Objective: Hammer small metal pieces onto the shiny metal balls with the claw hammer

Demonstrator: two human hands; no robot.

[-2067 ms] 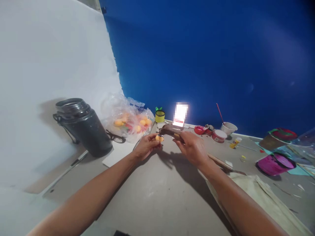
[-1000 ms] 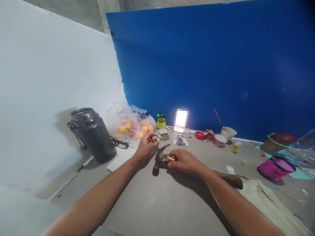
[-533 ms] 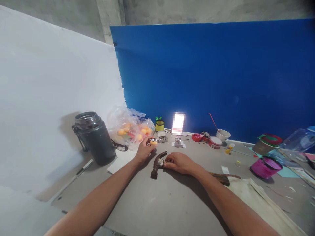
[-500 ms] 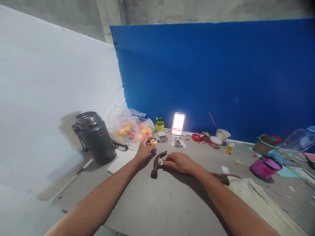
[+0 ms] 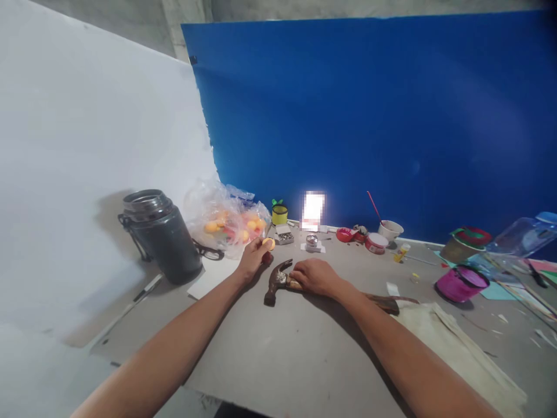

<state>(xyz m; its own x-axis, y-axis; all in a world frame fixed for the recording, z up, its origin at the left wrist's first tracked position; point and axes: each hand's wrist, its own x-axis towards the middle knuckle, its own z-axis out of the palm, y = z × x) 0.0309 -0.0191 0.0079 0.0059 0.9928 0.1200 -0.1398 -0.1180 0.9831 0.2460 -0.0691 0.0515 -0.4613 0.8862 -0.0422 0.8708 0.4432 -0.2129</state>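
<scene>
My left hand (image 5: 252,261) is closed round a small orange ball (image 5: 268,244), held just above the grey table (image 5: 282,348). My right hand (image 5: 317,276) lies over the neck of a claw hammer (image 5: 275,278) that rests flat on the table, fingers curled on the wooden handle just behind the rusty head. The handle's end (image 5: 387,303) sticks out past my right forearm. The two hands are a short way apart, with the hammer head between them.
A dark jar (image 5: 159,235) stands at left beside black glasses (image 5: 208,251) and a plastic bag of orange balls (image 5: 226,220). Behind are a yellow cup (image 5: 279,213), small tins (image 5: 311,241), a white cup with a brush (image 5: 389,229), a magenta pot (image 5: 460,283) and a cloth (image 5: 461,348).
The hammer was held up near the ball and now lies on the table under my right hand. My left hand has sunk a little with the ball. The view has shifted.
</scene>
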